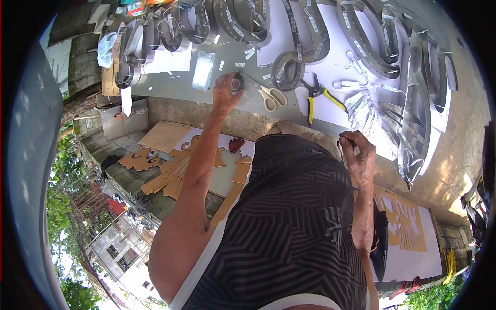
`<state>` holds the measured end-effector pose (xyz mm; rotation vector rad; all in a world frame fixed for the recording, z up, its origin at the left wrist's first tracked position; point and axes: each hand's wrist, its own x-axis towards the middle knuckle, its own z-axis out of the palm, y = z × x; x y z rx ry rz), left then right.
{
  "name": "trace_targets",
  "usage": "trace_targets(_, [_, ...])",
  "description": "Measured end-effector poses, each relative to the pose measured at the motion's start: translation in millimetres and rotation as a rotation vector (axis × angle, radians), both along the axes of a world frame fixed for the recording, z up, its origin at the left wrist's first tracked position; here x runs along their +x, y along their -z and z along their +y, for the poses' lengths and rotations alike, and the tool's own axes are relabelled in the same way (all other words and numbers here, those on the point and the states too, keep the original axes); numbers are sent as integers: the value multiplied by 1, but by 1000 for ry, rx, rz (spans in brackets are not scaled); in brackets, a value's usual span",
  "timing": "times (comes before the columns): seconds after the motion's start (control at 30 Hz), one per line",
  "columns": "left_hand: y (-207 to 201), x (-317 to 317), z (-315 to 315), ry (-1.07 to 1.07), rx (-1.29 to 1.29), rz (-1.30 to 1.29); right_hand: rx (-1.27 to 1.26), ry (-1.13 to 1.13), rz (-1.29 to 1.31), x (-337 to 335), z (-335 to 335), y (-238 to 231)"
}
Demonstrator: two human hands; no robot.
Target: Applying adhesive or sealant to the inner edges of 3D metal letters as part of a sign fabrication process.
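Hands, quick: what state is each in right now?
Left hand: closed around a dark roll.
Right hand: fingers curled; whether they are shut on anything cannot be told.

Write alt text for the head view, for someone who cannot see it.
The person's left hand grips a dark roll on a grey worktable, near scissors and yellow-handled pliers. The right hand is by the near edge; curved grey frames lie beyond.
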<state>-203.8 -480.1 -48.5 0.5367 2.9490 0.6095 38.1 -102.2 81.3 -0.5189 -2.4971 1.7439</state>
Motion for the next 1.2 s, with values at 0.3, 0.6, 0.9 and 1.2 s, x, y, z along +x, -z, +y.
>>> trace_targets(0.3, [-72,0,20,-89,833,-991,-137,-9,-23,-77,-67,-3])
trace_targets(0.6, [-130,21,81,460,913,-1003,-290,-122,-118,-127,-72,1])
trace_targets(0.9, [-119,9,117,556,796,-1035,-250,72,82,-115,-58,-3])
trace_targets(1.2, [-135,17,142,626,844,-1039,-48,75,313,-98,-47,-28])
